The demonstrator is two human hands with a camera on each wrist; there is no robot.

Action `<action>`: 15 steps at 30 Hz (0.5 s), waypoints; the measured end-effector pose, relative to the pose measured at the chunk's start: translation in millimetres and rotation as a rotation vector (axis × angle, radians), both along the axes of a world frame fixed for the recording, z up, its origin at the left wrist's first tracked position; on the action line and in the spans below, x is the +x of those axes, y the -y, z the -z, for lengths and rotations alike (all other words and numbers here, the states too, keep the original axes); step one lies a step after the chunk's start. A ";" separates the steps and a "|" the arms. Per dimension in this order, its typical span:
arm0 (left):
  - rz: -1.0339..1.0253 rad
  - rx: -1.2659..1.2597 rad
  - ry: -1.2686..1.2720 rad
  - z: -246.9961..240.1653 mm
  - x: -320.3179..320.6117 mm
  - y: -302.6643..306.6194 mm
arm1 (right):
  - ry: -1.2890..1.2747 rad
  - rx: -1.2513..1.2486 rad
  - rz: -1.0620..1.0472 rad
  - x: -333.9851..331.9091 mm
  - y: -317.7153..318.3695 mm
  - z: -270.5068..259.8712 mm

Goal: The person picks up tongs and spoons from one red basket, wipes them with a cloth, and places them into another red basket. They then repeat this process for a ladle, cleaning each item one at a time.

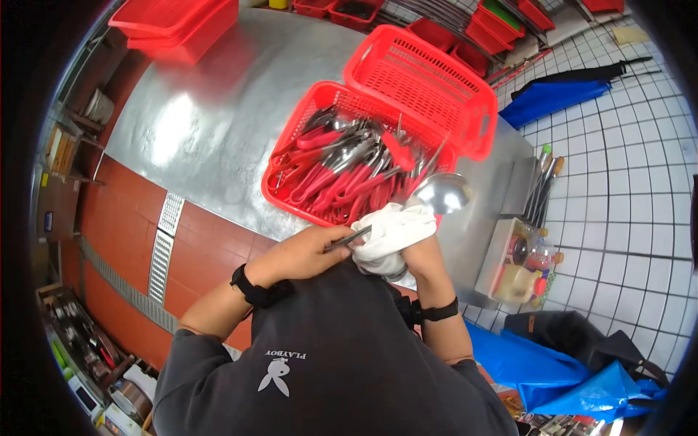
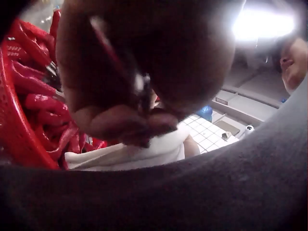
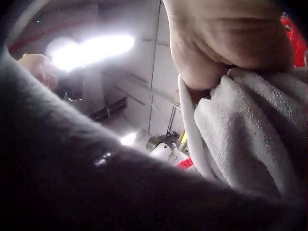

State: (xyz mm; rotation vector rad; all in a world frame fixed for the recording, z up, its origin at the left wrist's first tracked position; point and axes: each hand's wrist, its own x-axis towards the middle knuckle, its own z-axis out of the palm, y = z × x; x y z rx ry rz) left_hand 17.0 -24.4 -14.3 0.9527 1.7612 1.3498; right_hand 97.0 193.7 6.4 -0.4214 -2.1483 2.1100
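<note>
My left hand [image 1: 317, 252] grips the dark end of a ladle's handle [image 1: 356, 236] just in front of my shirt. Close up in the left wrist view, the fingers [image 2: 125, 122] curl around a thin, shiny length of that handle. A white cloth [image 1: 396, 229] covers the middle of the ladle, and my right hand [image 1: 422, 256] holds it there. Past the cloth shows the round steel bowl [image 1: 443, 193], over the near right corner of a red basket [image 1: 305, 207]. In the right wrist view the cloth [image 3: 245, 130] hangs in folds below the palm, hiding the fingertips.
Several red-handled utensils [image 1: 349, 163] fill the basket on the steel table [image 1: 211, 138]. Behind it leans another red perforated basket [image 1: 422, 76]. Stacked red tubs [image 1: 178, 29] stand at the far left. To the right, a bin of bottles [image 1: 502, 261] sits by the tiled wall [image 1: 589, 218].
</note>
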 end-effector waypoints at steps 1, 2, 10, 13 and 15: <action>0.043 -0.040 0.015 -4.7 -0.3 2.5 | 0.027 -0.142 0.028 -6.0 0.3 2.1; 0.086 -0.082 0.031 -10.7 -0.3 4.9 | 0.030 -0.145 0.013 -13.2 0.4 2.2; 0.068 -0.003 0.521 14.9 3.4 34.5 | 0.174 -0.270 -0.337 -78.1 0.2 3.8; 0.012 0.046 0.615 23.0 3.6 45.1 | 0.231 -0.276 -0.390 -93.2 12.7 3.6; -0.034 0.068 0.626 20.6 7.6 47.0 | 0.281 -0.344 -0.378 -101.2 16.1 22.7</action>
